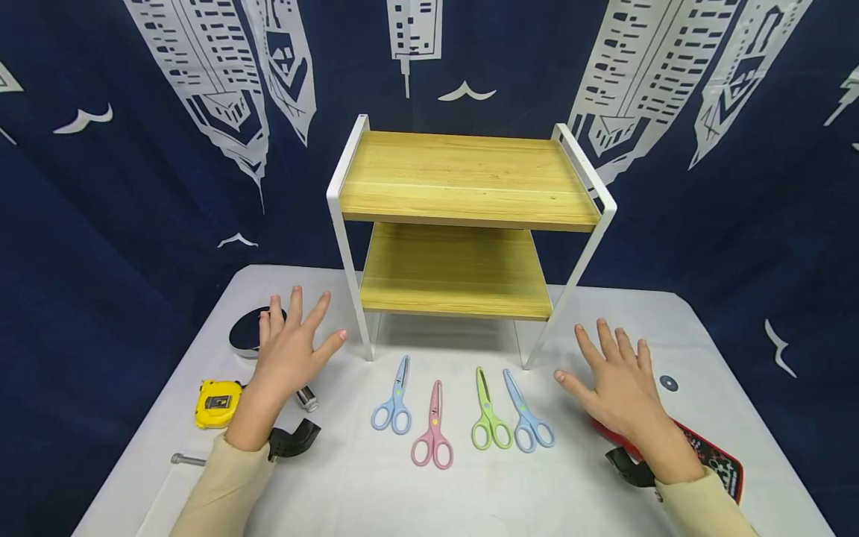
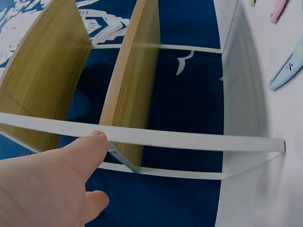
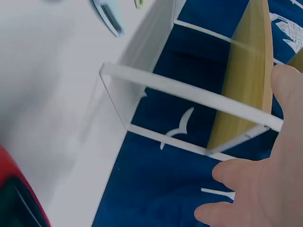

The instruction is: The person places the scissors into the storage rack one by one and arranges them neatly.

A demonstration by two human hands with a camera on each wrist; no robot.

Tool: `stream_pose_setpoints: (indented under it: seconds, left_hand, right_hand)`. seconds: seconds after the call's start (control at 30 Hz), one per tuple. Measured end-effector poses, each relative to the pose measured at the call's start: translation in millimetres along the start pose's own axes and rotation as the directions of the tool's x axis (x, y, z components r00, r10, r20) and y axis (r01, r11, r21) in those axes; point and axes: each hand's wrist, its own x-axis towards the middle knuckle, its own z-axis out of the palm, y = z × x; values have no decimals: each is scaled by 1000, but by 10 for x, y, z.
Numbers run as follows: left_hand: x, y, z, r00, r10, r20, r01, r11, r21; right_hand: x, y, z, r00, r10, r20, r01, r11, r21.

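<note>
My left hand (image 1: 288, 354) hovers over the table's left side with fingers spread, holding nothing. Below and beside it are a dark round-topped object (image 1: 245, 333), a yellow tape measure (image 1: 218, 403), a small metallic cylinder (image 1: 307, 399) and a bolt (image 1: 188, 459). My right hand (image 1: 619, 384), likewise spread, holds nothing above a red-and-black object (image 1: 718, 462) that it partly hides. Between the hands lie several scissors: a blue pair (image 1: 398, 395), a pink pair (image 1: 435, 429), a green pair (image 1: 488, 410) and another blue pair (image 1: 526, 414).
A two-tier wooden shelf (image 1: 463, 179) with white metal side frames stands at the table's back centre. To the right lies a small grey washer (image 1: 668, 383). A navy curtain (image 1: 161, 298) with white building prints hangs behind the white table (image 1: 376, 500).
</note>
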Motion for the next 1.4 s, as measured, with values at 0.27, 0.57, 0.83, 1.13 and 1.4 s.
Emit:
stream_pose_setpoints:
  seconds: [0.27, 0.57, 0.83, 1.13, 1.4]
  left_hand:
    - [85, 104, 149, 995, 59, -85, -68, 991, -115]
    - [202, 225, 388, 956, 74, -282, -219, 820, -529]
    - [304, 325, 477, 964, -50, -260, -167, 649, -742]
    - [329, 309, 526, 982, -91, -168, -97, 521, -848]
    - [324, 287, 540, 982, -82, -169, -106, 499, -860]
  right_hand:
    - [-141, -205, 274, 998, -49, 44, 48, 998, 32]
    - [-391, -584, 578, 988, -151, 12, 148, 977, 155]
    - [-454, -722, 686, 992, -122, 2, 121, 984, 127]
    - [-358, -653, 678, 997, -62, 54, 49, 975, 215]
    - [-296, -520, 664, 982, 19, 190, -90, 922, 376]
